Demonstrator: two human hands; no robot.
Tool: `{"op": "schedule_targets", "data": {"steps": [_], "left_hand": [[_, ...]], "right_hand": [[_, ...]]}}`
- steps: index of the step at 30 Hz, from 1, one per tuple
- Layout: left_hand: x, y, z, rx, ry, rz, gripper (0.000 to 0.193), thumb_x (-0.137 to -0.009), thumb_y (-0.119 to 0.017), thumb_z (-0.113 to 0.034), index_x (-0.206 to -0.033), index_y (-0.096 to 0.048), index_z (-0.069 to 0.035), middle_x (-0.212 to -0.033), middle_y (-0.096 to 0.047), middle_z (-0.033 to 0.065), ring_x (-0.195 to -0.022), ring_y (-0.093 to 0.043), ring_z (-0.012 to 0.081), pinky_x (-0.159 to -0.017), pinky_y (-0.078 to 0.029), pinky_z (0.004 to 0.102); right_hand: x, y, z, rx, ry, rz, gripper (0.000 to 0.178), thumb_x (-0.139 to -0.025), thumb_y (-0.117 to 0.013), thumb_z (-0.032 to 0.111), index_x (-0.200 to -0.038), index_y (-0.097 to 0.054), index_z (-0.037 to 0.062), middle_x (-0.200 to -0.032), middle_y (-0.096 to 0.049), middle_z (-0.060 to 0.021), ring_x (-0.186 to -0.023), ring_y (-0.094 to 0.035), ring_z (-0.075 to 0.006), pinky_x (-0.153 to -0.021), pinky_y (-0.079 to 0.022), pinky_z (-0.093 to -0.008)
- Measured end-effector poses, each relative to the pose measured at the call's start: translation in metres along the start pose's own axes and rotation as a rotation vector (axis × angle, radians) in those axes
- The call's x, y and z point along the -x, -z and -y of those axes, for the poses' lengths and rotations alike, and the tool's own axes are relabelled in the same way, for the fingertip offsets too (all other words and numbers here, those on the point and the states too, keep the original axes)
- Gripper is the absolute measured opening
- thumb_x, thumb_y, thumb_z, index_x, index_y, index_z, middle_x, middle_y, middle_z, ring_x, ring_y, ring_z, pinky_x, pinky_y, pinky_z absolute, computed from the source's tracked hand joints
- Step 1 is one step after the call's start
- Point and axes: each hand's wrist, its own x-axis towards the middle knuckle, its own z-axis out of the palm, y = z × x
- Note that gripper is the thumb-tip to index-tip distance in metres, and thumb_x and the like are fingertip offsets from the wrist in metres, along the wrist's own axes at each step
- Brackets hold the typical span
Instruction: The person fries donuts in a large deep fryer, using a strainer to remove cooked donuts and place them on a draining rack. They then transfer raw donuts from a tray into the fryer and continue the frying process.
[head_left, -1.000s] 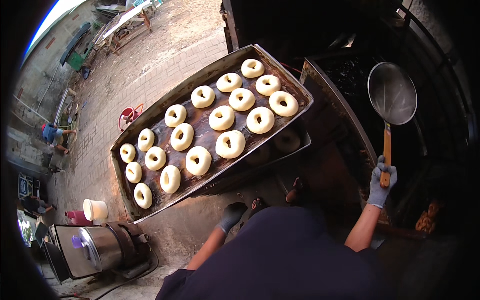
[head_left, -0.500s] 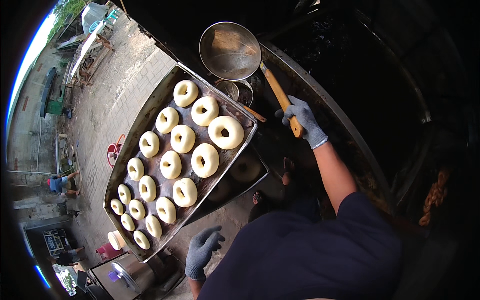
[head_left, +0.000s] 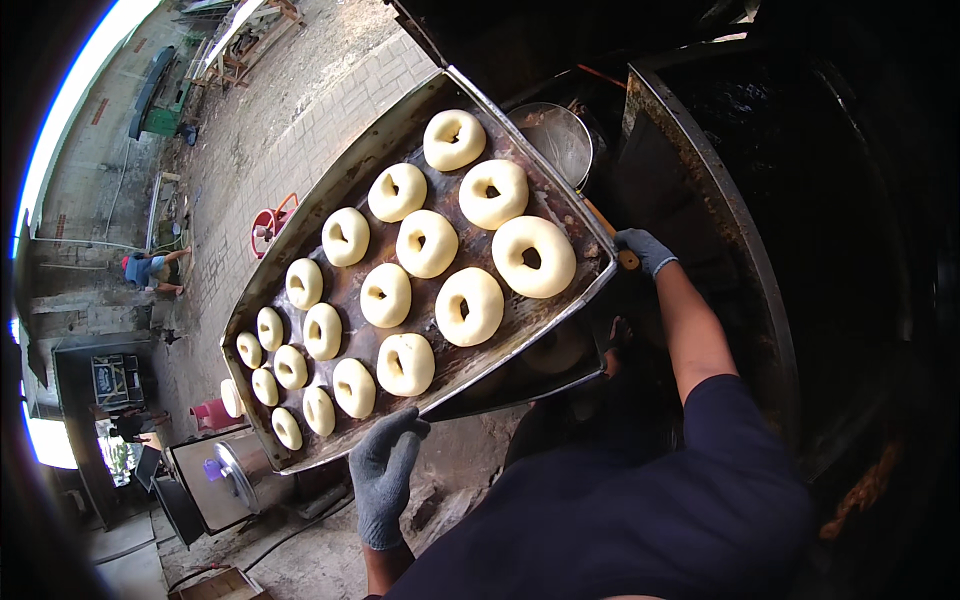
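My right hand (head_left: 648, 251), in a grey knit glove, is closed on the end of the wooden handle (head_left: 627, 260) of a round metal strainer. The strainer's bowl (head_left: 552, 143) sits low behind the tray's far right edge, which hides part of it. A large metal tray (head_left: 520, 352) slants across the middle, bearing several rows of pale ring-shaped doughs (head_left: 470, 307). Beside the tray's near edge is my gloved left hand (head_left: 384, 478). It holds nothing, its fingers are loosely apart, and I cannot tell whether the fingertips touch the rim.
A big dark vat with a curved metal rim (head_left: 735, 200) stands to the right. Another tray (head_left: 575, 380) lies below the first. A lidded metal pot (head_left: 240, 470) and a pink bucket (head_left: 215, 414) are at left. Farther off, a person (head_left: 150, 271) bends near a wall.
My right hand has lowered the strainer from above the vat's edge to behind the tray. My left hand has come up closer to the tray's near edge. The view has shifted.
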Motion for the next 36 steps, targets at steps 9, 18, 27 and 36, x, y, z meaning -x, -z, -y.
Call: {"op": "schedule_targets", "data": {"steps": [9,18,27,36], "left_hand": [[-0.204,0.036,0.002,-0.274,-0.51,0.013,0.038,-0.096,-0.069,-0.029,-0.112,-0.076,0.004,-0.097,-0.079,0.0197,-0.092,-0.077,0.0253,-0.086,-0.058,0.037],[-0.288,-0.039,-0.029,-0.921,-0.392,0.055,0.049,-0.087,-0.068,-0.043,-0.108,-0.079,0.0,-0.104,-0.077,0.0269,-0.1,-0.076,0.0397,-0.089,-0.06,0.0474],[-0.248,-0.049,-0.04,-0.452,-0.628,0.221,0.045,-0.077,-0.075,-0.013,-0.118,-0.061,-0.001,-0.098,-0.072,0.0185,-0.091,-0.073,0.0292,-0.086,-0.057,0.0399],[-0.195,-0.301,-0.227,-0.501,-1.194,0.646,0.043,-0.083,-0.072,-0.006,-0.127,-0.07,-0.006,-0.115,-0.075,0.0171,-0.105,-0.074,0.0303,-0.093,-0.059,0.0397]], "right_hand": [[0.123,0.005,0.058,0.703,0.421,-0.759,0.035,-0.088,-0.069,0.029,-0.107,-0.077,0.001,-0.112,-0.076,-0.0223,-0.095,-0.074,-0.0366,-0.087,-0.059,-0.043],[0.292,-0.18,0.244,1.406,0.805,-0.558,0.033,-0.084,-0.065,0.027,-0.092,-0.078,-0.0022,-0.099,-0.076,-0.0241,-0.098,-0.073,-0.0383,-0.092,-0.057,-0.0462],[0.297,-0.17,0.236,0.923,0.697,-0.399,0.056,-0.08,-0.077,0.026,-0.125,-0.058,0.0011,-0.104,-0.072,-0.0283,-0.101,-0.073,-0.0407,-0.09,-0.057,-0.0512],[0.361,0.117,0.149,0.526,0.697,-1.076,0.032,-0.08,-0.078,0.011,-0.11,-0.07,0.0067,-0.107,-0.07,-0.0141,-0.1,-0.071,-0.0345,-0.086,-0.059,-0.0427]]}}
